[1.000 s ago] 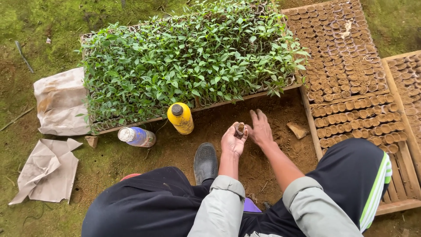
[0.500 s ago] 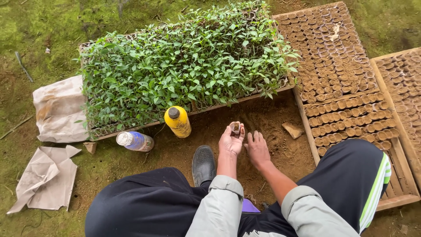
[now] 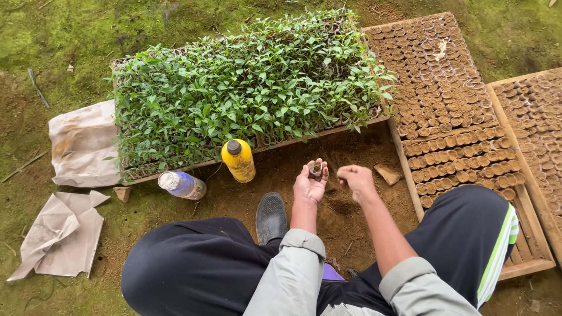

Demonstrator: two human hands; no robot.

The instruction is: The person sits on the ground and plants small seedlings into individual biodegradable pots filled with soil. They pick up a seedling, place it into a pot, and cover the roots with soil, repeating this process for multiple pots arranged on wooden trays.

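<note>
Just below the middle of the frame the left hand (image 3: 310,186) is turning palm up and cupping a small soil-filled seedling pot (image 3: 316,168) in its fingertips, so its grip is closed around the pot, which is sitting upright, apparently so the soil stays in. Just to the right, the right hand (image 3: 354,178) is hovering over the bare dirt patch (image 3: 342,208) with its fingers pinched loosely together; whether anything is lying between them is too small to tell, though a pinch of soil would fit the pose. The two hands are staying near each other but apart. Across the upper middle of the frame a long tray of leafy green seedlings (image 3: 246,96) is crowding together, its lower edge running just above the hands, within easy reach. In the upper right a wooden tray (image 3: 530,266) is holding tight rows of brown soil pots (image 3: 451,111), and a second such tray (image 3: 530,108) is showing at the right edge; the packed rows seem to be keeping the little pots standing. Left of the hands, a yellow bottle with a dark cap (image 3: 238,160) is standing upright against the seedling tray, and a clear bottle with a bluish label (image 3: 182,185) is lying on its side beside it. At the left, a pale soiled sack (image 3: 82,143) and a crumpled sheet of paper (image 3: 55,234) are lying flat on the mossy ground. A dark shoe (image 3: 271,217) is resting between the person's knees at the bottom.
</note>
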